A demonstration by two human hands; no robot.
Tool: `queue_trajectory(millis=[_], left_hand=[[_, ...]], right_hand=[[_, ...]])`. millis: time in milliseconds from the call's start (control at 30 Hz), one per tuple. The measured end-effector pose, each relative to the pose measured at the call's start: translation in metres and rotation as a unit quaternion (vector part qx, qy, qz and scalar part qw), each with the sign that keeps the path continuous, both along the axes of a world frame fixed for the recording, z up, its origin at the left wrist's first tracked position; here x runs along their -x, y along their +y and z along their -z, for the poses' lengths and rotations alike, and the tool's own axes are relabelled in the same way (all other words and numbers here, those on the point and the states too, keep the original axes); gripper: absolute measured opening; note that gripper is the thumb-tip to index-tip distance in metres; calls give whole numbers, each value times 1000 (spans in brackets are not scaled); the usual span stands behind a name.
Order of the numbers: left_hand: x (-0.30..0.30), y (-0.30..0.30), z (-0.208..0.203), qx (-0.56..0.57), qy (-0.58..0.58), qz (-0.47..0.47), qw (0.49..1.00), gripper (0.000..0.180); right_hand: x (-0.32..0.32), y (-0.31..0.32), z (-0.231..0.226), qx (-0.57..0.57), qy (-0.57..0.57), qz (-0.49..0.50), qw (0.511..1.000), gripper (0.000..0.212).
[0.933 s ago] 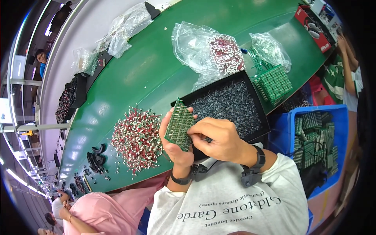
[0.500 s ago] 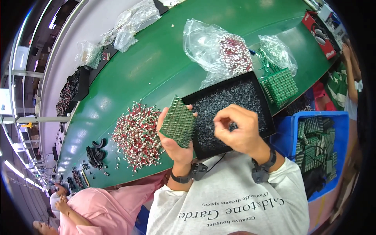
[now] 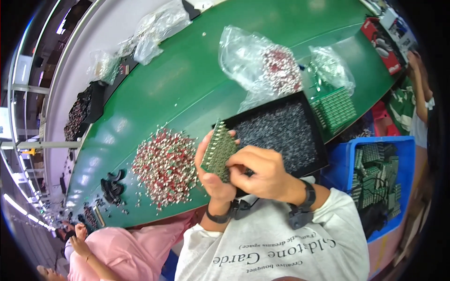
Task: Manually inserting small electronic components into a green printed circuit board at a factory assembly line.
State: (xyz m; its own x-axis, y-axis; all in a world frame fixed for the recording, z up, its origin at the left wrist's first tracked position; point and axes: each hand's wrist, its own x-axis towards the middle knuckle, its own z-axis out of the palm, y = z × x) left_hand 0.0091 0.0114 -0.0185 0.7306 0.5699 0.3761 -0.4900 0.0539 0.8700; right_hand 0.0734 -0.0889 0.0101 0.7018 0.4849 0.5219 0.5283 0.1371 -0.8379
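Observation:
My left hand grips a green circuit board panel by its edges, tilted up, with rows of small parts standing on its face. Against the panel's right side, my right hand has thumb and fingertips pinched together. Whatever they hold, if anything, is too small or hidden to make out. Right behind both hands lies a black tray filled with many tiny dark and clear pieces. A heap of small red and white parts spreads on the green table to the left of my left hand.
Beyond the tray are a plastic bag of red and white parts and a stack of green panels. A blue bin of panels stands at right. Black curved pieces lie left. A person in pink sits at lower left.
My right hand has come down and left from over the tray to the panel's side. The panel has turned more edge-on in my left hand.

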Motion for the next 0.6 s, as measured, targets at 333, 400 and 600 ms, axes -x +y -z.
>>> queue_trajectory(millis=[333,400,600], left_hand=[[-7,5,-4,57,0,2,998,80],[-7,5,1,52,7,8,999,80],[-5,2,4,15,23,10,1000,85]], right_hand=[[-26,-33,3,124,-19,33,991,14],[-16,-25,-4,78,25,21,996,16],[-7,-5,-2,-20,-32,18,999,21]])
